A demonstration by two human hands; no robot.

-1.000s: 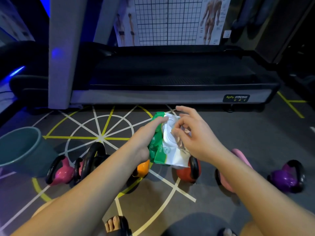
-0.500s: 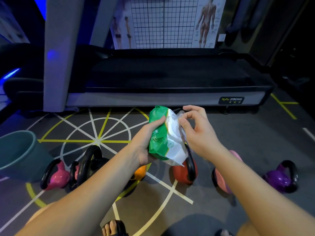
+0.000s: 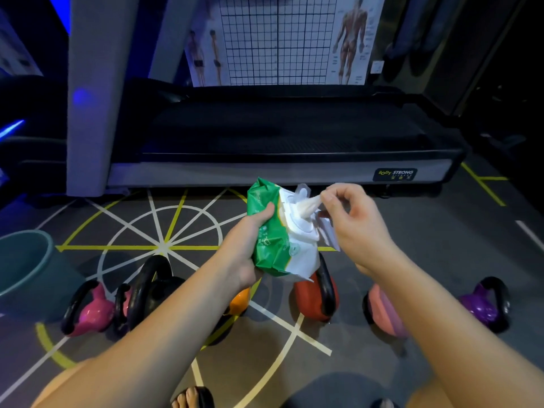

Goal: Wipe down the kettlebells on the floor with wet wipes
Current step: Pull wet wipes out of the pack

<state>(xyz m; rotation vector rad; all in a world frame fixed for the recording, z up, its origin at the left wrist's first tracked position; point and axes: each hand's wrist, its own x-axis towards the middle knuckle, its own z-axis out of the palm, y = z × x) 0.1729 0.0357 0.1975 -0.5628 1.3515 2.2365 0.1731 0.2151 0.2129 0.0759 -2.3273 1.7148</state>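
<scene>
My left hand grips a green and white wet wipe pack held above the floor. My right hand pinches a white wipe that sticks out of the pack's opening. Below on the floor lie several kettlebells in a row: a pink kettlebell, a black kettlebell, an orange kettlebell partly hidden by my left arm, a red kettlebell, a salmon pink kettlebell and a purple kettlebell.
A treadmill runs across the back, with a grey upright post at its left. A teal bucket stands at the left. The grey floor carries white and yellow lines. My sandalled foot shows at the bottom.
My right hand has moved right and up from the pack's opening, drawing a wipe part way out. My left hand still grips the pack, raised slightly.
</scene>
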